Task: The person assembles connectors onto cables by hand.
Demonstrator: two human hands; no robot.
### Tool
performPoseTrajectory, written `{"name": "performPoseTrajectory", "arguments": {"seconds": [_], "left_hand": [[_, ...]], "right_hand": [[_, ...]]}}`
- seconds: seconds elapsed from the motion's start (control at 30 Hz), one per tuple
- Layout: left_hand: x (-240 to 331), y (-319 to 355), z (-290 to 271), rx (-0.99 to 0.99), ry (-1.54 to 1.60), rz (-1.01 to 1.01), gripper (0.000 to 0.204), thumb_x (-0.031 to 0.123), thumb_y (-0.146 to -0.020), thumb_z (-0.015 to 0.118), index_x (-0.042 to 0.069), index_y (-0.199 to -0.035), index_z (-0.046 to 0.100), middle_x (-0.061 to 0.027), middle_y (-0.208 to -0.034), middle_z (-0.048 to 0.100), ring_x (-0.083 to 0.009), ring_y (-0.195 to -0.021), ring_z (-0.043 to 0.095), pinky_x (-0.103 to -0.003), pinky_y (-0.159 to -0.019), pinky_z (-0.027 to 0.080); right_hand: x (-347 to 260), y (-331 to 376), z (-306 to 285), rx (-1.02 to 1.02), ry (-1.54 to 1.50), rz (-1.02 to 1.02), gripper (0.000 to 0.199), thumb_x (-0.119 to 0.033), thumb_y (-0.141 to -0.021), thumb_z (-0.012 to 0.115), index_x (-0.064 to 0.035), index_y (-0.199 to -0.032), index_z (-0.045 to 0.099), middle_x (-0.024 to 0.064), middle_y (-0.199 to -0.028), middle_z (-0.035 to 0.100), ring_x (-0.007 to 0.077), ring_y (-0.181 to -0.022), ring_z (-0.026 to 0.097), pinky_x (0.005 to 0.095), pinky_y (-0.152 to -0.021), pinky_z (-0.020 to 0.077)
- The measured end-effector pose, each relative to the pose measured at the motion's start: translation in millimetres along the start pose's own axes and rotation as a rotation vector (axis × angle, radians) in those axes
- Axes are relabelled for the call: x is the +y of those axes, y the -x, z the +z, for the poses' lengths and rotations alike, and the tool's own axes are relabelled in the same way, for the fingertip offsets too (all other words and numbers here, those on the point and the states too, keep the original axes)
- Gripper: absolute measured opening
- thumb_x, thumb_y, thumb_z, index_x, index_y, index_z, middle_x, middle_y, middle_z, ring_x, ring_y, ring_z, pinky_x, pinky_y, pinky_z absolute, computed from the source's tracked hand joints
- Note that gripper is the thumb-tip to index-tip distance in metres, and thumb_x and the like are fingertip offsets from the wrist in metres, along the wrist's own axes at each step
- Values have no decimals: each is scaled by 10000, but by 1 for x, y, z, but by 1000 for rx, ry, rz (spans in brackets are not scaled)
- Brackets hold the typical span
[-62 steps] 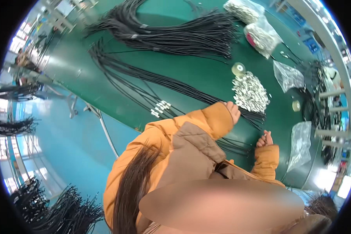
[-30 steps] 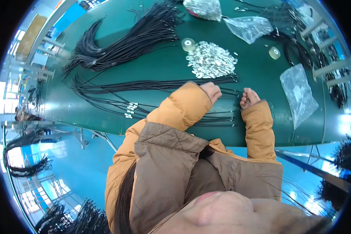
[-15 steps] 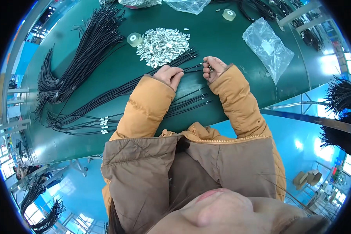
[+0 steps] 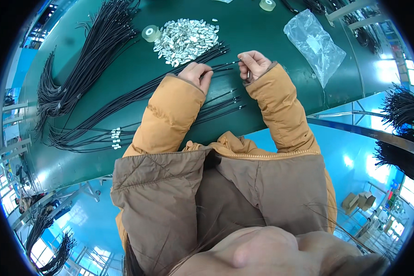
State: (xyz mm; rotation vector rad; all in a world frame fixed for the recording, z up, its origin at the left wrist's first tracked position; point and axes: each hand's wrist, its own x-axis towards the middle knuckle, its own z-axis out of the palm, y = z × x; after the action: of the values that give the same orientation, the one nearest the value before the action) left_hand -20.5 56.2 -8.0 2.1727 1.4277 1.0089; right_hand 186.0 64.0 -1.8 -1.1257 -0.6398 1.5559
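My left hand [image 4: 197, 75] rests on a bundle of thin black cords [image 4: 138, 94] lying across the green table [image 4: 262, 37], its fingers pinching one cord. That cord's tip runs to my right hand [image 4: 254, 63], which is curled around a small silver metal piece. A heap of small silver metal clasps [image 4: 185, 39] lies just beyond both hands. Orange sleeves cover both forearms.
A roll of clear tape [image 4: 150, 33] sits left of the heap, another roll [image 4: 267, 4] at the far edge. A clear plastic bag [image 4: 314, 45] lies to the right. A big sheaf of black cords [image 4: 85, 55] fans out at left; finished cords with silver ends [image 4: 116, 138] lie near the table's front edge.
The view has swung so the table and heap now sit straight ahead. Both hands have come together over the cord bundle, the left picking out a cord and the right closing near its tip.
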Motion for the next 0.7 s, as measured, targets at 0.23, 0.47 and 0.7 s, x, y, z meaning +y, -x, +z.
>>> {"name": "performPoseTrajectory", "arguments": {"seconds": [0.23, 0.47, 0.7], "left_hand": [[17, -8, 7, 31, 82, -35, 33, 123, -788, 672, 100, -811, 672, -25, -723, 599, -168, -538, 536, -257, -489, 431], [33, -5, 19, 179, 81, 51, 64, 92, -770, 680, 106, -833, 685, -24, -720, 590, -155, -529, 517, -250, -466, 415], [18, -1, 29, 140, 315, 2, 86, 82, -779, 682, 129, -843, 713, -13, -702, 574, -125, -512, 503, -216, -452, 392]], "right_hand": [[2, 7, 12, 18, 373, -166, 177, -200, -878, 646, -27, -871, 607, 36, -666, 539, 76, -487, 433, 198, -408, 337], [17, 1, 11, -51, 360, 25, 168, -189, -889, 626, -28, -926, 595, 51, -697, 553, 81, -517, 440, 197, -410, 330], [18, -12, -21, -255, -152, 211, 191, -137, -929, 556, -17, -1077, 548, 95, -801, 579, 113, -602, 488, 188, -438, 346]]}}
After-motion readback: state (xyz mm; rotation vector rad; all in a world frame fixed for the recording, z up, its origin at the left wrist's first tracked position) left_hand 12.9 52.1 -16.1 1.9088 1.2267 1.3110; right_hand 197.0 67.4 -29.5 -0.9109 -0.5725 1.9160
